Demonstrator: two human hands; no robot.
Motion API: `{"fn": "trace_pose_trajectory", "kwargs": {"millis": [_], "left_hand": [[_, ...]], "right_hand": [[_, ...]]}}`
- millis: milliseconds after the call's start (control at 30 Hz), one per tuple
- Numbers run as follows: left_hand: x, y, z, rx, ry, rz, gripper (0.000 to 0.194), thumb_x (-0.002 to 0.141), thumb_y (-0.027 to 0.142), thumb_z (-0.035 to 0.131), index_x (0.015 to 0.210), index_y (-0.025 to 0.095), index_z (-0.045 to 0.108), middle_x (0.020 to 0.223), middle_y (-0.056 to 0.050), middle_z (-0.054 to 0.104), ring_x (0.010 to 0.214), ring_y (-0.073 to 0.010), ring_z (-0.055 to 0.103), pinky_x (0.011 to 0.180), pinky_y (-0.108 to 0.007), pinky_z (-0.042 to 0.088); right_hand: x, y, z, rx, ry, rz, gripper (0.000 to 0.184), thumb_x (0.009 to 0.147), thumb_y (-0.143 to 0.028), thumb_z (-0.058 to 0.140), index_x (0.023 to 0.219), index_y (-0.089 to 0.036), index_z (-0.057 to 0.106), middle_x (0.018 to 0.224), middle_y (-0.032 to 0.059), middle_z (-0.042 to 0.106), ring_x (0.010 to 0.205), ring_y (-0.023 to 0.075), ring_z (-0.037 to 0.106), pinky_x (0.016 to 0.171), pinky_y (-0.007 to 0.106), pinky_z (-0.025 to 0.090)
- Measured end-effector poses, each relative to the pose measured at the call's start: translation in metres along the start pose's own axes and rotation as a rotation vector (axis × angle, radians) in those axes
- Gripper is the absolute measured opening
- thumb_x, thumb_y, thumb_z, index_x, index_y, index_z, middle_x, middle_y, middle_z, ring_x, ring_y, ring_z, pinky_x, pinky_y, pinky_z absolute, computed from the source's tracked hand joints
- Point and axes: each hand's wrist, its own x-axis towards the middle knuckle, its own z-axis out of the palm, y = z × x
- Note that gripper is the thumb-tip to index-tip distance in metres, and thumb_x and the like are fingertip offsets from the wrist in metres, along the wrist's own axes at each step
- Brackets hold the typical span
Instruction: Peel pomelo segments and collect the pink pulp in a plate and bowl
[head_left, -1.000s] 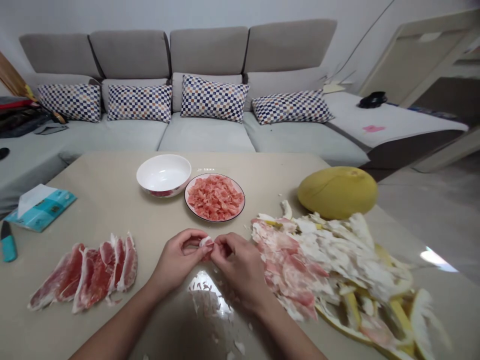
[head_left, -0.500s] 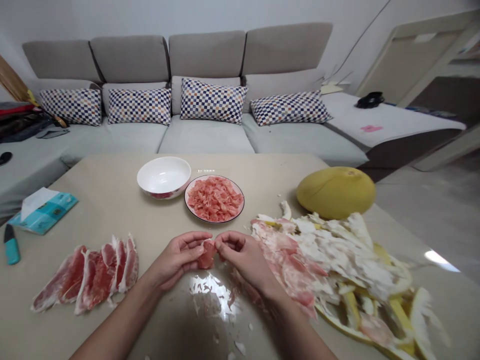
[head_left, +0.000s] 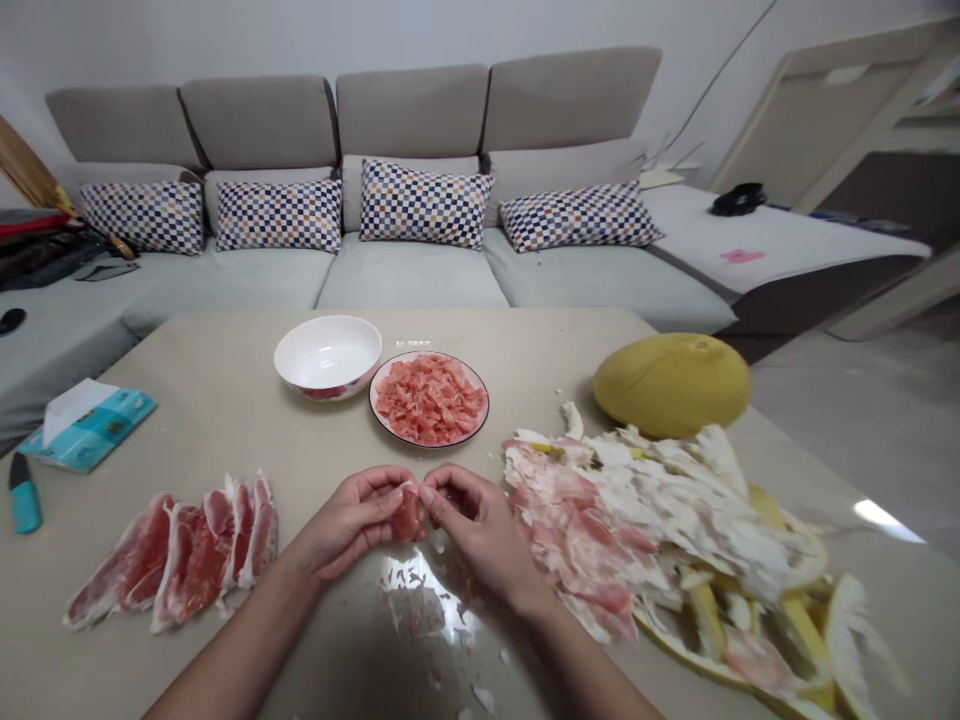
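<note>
Both my hands hold a pink pomelo segment (head_left: 409, 515) between their fingertips, just above the table's middle. My left hand (head_left: 349, 525) grips its left side and my right hand (head_left: 472, 530) its right side. Pale membrane scraps lie on the table beneath them. Several peeled segments (head_left: 176, 555) lie in a row to the left of my left hand. A heap of pith and membrane (head_left: 637, 530) sits close to my right hand. Ahead of my hands, a plate of pink pulp (head_left: 429, 398) stands beside a white bowl (head_left: 327, 355).
A whole yellow pomelo (head_left: 671, 385) sits behind the heap. A tissue pack (head_left: 90, 425) and a teal-handled knife (head_left: 25, 495) lie at the beige table's (head_left: 225, 400) left edge. A grey sofa (head_left: 409, 285) with checked cushions stands beyond the table.
The pink flesh now shows between my fingers, where whitish membrane showed a second ago. My hands have drawn slightly closer together around the segment.
</note>
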Motion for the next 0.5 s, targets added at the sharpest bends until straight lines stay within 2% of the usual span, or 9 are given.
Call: {"fn": "trace_pose_trajectory", "kwargs": {"millis": [200, 333, 433, 500], "left_hand": [[0.002, -0.002, -0.005, -0.051, -0.126, -0.042, 0.017, 0.085, 0.022, 0.066, 0.1, 0.013, 0.068, 0.089, -0.007, 0.068, 0.083, -0.0154, 0.066, 0.091, -0.036, 0.049], [0.003, -0.005, -0.005, -0.136, -0.199, -0.056, 0.023, 0.084, 0.02, 0.065, 0.105, 0.011, 0.067, 0.094, -0.01, 0.068, 0.086, -0.0176, 0.066, 0.093, -0.04, 0.048], [0.004, -0.009, -0.001, -0.219, -0.249, -0.075, 0.031, 0.082, 0.026, 0.067, 0.109, 0.012, 0.065, 0.096, -0.011, 0.065, 0.088, -0.0209, 0.065, 0.09, -0.047, 0.05], [0.004, -0.011, 0.004, -0.24, -0.225, -0.04, 0.031, 0.082, 0.033, 0.068, 0.105, 0.012, 0.064, 0.093, -0.01, 0.064, 0.088, -0.0209, 0.063, 0.088, -0.048, 0.051]], "right_hand": [[-0.002, 0.001, 0.005, 0.059, 0.027, 0.021, 0.027, 0.082, -0.042, 0.064, 0.074, -0.017, 0.06, 0.066, 0.0009, 0.06, 0.062, 0.0142, 0.056, 0.059, 0.024, 0.045], [-0.001, 0.004, 0.004, 0.16, 0.007, 0.082, 0.03, 0.079, -0.045, 0.066, 0.072, -0.017, 0.058, 0.063, -0.0011, 0.057, 0.057, 0.013, 0.053, 0.056, 0.023, 0.043], [0.002, 0.005, 0.002, 0.279, -0.021, 0.117, 0.03, 0.078, -0.045, 0.068, 0.071, -0.018, 0.056, 0.062, -0.003, 0.053, 0.055, 0.0117, 0.05, 0.055, 0.022, 0.041], [0.002, 0.005, 0.001, 0.303, -0.029, 0.114, 0.03, 0.079, -0.044, 0.068, 0.072, -0.018, 0.055, 0.063, -0.0031, 0.053, 0.057, 0.0117, 0.05, 0.056, 0.022, 0.041]]}}
